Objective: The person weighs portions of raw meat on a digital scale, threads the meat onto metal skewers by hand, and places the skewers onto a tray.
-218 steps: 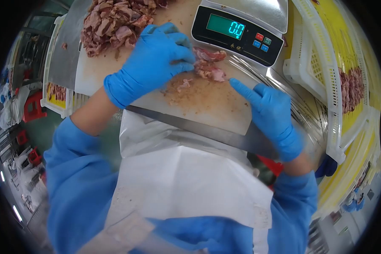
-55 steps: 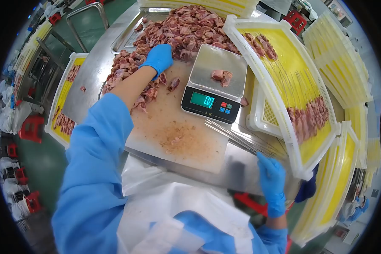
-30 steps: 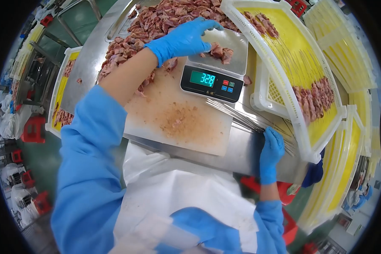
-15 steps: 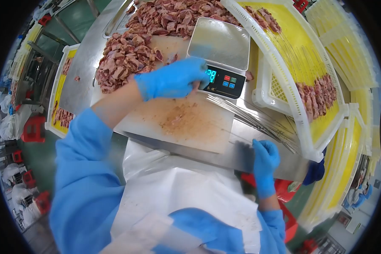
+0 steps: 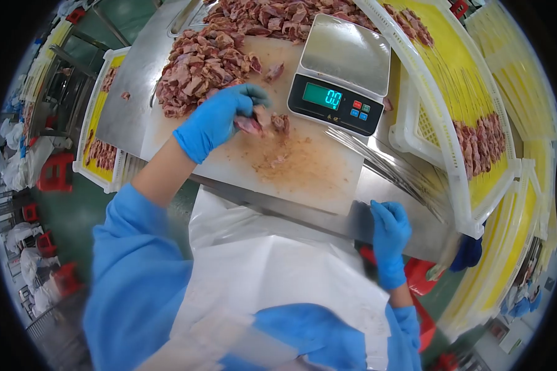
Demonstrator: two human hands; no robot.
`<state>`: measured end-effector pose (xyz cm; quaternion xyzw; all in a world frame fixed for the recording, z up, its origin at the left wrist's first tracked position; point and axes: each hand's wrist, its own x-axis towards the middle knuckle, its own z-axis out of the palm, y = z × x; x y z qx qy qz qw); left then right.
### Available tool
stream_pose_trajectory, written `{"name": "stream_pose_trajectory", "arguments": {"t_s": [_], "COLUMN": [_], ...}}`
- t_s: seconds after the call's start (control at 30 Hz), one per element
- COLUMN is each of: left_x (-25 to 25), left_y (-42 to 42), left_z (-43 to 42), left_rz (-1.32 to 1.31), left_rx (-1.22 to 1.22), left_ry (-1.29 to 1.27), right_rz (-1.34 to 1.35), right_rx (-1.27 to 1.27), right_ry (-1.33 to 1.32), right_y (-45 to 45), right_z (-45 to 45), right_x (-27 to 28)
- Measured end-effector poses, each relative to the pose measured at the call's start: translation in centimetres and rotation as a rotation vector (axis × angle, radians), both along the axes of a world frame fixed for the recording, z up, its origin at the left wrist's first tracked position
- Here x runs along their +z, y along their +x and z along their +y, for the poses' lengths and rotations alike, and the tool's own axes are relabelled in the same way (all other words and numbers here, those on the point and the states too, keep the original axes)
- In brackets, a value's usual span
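My left hand (image 5: 215,117), in a blue glove, is closed round a few pieces of raw meat (image 5: 263,122) just over the white cutting board (image 5: 319,176). Right behind it lies a heap of cut raw meat (image 5: 198,71). My gloved right hand (image 5: 390,232) is pinched at the table's front edge, right of the board; a thin metal skewer ran to its fingertips a moment ago and barely shows now. Between the hands and farther back stands a digital scale (image 5: 337,93), its pan bare and its display reading 0.0. Loose metal skewers (image 5: 393,170) lie right of the board.
A white crate (image 5: 424,105) with a yellow liner holds skewered meat (image 5: 481,145) at the right. More yellow-lined crates (image 5: 507,247) are stacked beyond it. Another tray (image 5: 80,157) of skewers stands at the left, with red stools (image 5: 56,172) on the floor.
My left hand has moved left and away from the scale's front edge, and the meat in it now shows. The scale's display has changed to 0.0. My right hand has hardly moved.
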<state>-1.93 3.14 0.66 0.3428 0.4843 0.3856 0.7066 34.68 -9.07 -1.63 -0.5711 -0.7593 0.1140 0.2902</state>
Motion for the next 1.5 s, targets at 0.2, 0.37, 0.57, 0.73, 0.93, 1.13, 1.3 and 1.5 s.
{"name": "stream_pose_trajectory", "arguments": {"t_s": [0.2,0.37,0.57,0.73,0.93,1.13,1.3,1.5], "left_x": [-0.6,-4.3,0.4,3.0,3.7,4.1,4.0,4.1], "left_y": [-0.6,4.7,4.6,9.2,5.1,5.7,8.1,8.9], "left_z": [7.0,6.4,9.5,11.7,12.4,11.1,11.5,12.9], "left_rz": [-0.269,1.498,0.795,0.861,0.739,0.913,1.083,1.127], "left_rx": [0.138,0.061,0.462,-0.058,0.1,-0.192,-0.224,-0.289], "left_ry": [0.158,1.099,0.952,1.265,1.204,1.121,1.298,1.282], "right_rz": [0.092,0.046,0.053,0.124,0.119,0.097,0.099,0.108], "right_rx": [-0.026,-0.011,-0.052,-0.044,-0.093,-0.095,-0.094,-0.115], "right_ry": [-0.008,0.002,0.032,0.042,0.017,0.029,0.027,0.015], "right_y": [-0.9,-0.6,0.1,0.1,1.9,1.0,1.1,1.3], "right_z": [0.4,0.2,-0.3,0.3,-0.9,-0.2,-0.4,-0.6], "right_x": [0.1,0.0,0.2,-0.1,-0.6,-0.7,-0.7,-0.9]}}
